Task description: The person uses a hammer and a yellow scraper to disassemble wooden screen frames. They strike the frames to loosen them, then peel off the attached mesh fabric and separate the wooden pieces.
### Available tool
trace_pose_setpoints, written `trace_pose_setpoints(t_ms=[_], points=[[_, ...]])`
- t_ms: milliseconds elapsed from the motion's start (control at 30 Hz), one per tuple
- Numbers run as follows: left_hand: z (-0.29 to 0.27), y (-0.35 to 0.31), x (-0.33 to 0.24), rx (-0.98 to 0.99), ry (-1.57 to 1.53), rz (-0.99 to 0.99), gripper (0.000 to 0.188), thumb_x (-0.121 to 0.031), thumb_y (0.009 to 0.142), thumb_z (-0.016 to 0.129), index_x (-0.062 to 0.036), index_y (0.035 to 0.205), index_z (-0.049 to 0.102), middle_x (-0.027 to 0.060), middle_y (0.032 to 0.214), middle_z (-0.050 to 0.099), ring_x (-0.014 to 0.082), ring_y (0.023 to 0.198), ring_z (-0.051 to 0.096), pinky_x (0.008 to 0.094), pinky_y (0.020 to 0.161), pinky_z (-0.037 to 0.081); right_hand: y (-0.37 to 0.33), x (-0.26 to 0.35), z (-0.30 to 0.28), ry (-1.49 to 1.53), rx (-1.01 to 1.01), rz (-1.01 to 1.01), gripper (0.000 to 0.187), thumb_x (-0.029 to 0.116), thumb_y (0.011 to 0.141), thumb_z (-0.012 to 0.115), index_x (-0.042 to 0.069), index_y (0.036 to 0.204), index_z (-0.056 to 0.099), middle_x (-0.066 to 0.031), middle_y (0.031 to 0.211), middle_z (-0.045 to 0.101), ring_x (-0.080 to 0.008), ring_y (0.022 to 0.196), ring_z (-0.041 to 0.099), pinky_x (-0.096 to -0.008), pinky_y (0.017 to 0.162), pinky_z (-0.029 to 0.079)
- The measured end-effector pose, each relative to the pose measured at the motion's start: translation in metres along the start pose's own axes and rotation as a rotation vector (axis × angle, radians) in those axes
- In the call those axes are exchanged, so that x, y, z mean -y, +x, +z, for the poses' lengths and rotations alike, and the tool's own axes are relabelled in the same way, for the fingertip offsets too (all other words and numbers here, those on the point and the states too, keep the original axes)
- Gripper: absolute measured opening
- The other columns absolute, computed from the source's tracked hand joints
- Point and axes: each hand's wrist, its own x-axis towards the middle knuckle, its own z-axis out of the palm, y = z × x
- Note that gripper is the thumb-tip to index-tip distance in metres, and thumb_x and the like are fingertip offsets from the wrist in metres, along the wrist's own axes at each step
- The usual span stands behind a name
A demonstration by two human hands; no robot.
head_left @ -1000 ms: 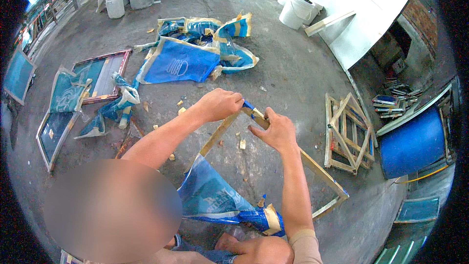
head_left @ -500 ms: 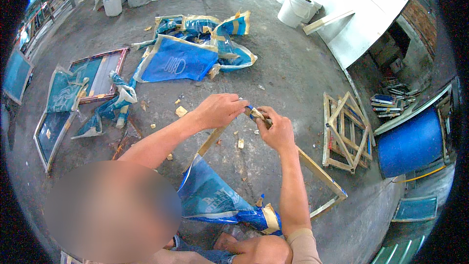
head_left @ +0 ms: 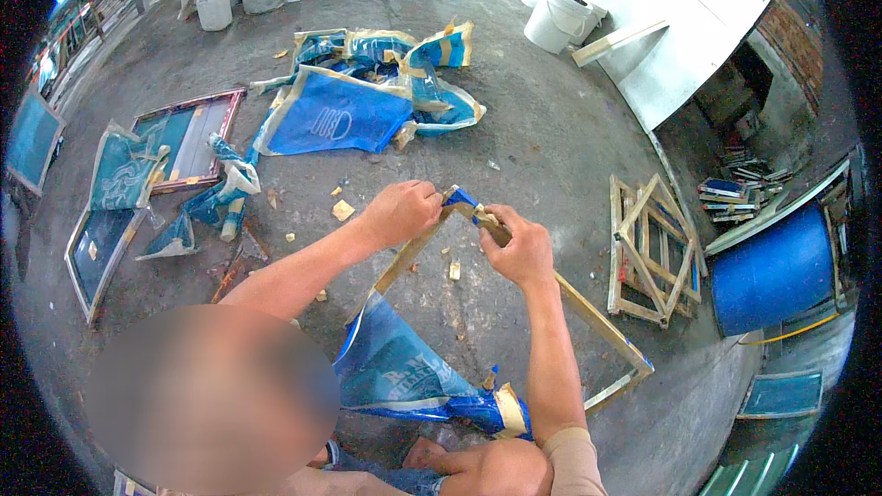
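Observation:
A bare wooden frame (head_left: 602, 337) stands tilted in front of me, its far corner between my hands. Blue tape (head_left: 462, 196) wraps that corner. My left hand (head_left: 401, 213) is closed at the left bar, just beside the corner; its fingertips are partly hidden. On the other side, my right hand (head_left: 520, 245) has its fingers wrapped round the right bar and thumb near the tape's end. A loosened blue mesh sheet (head_left: 395, 358) hangs across the frame's near left part, its lower edge bunched with blue and tan tape (head_left: 511, 410).
Crumpled blue mesh sheets (head_left: 340, 110) lie ahead on the concrete floor. Mesh frames (head_left: 96, 262) rest at left, stacked bare wooden frames (head_left: 654, 253) at right. A blue drum (head_left: 776, 266) and white buckets (head_left: 557, 20) stand farther off. Tan scraps (head_left: 343, 210) dot the floor.
My left hand has shifted slightly left and down from the taped corner, leaving more blue tape in sight. My right hand stays almost where it was.

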Motion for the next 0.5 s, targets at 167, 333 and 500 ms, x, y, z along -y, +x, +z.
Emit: trace_pose_setpoints(t_ms=[167, 333, 500], points=[[0.003, -0.001, -0.007, 0.040, 0.125, 0.025, 0.012, -0.016, 0.088, 0.063, -0.0051, 0.094, 0.062, 0.0094, 0.084, 0.061, 0.0280, 0.080, 0.066, 0.0387, 0.069, 0.056, -0.002, 0.000, 0.002, -0.002, -0.031, -0.011, 0.035, 0.022, 0.077, 0.074, 0.015, 0.111, 0.069, -0.0112, 0.091, 0.074, -0.0320, 0.082, 0.072, -0.0404, 0.073, 0.057], [-0.003, 0.004, -0.012, 0.060, 0.182, 0.046, 0.009, -0.013, 0.085, 0.062, -0.0061, 0.090, 0.059, 0.0085, 0.082, 0.060, 0.0270, 0.079, 0.067, 0.0380, 0.067, 0.056, -0.002, -0.001, 0.004, -0.011, -0.028, -0.001, 0.034, 0.023, 0.077, 0.074, 0.015, 0.110, 0.069, -0.0104, 0.090, 0.074, -0.0313, 0.080, 0.072, -0.0393, 0.072, 0.057], [-0.002, 0.006, -0.009, -0.099, 0.054, 0.047, 0.013, -0.013, 0.085, 0.066, -0.0046, 0.094, 0.061, 0.0099, 0.085, 0.061, 0.0290, 0.078, 0.067, 0.0385, 0.067, 0.057, -0.002, -0.006, 0.006, -0.038, -0.027, -0.006, 0.037, 0.028, 0.079, 0.073, 0.017, 0.114, 0.068, -0.0115, 0.092, 0.074, -0.0330, 0.080, 0.072, -0.0428, 0.073, 0.057]])
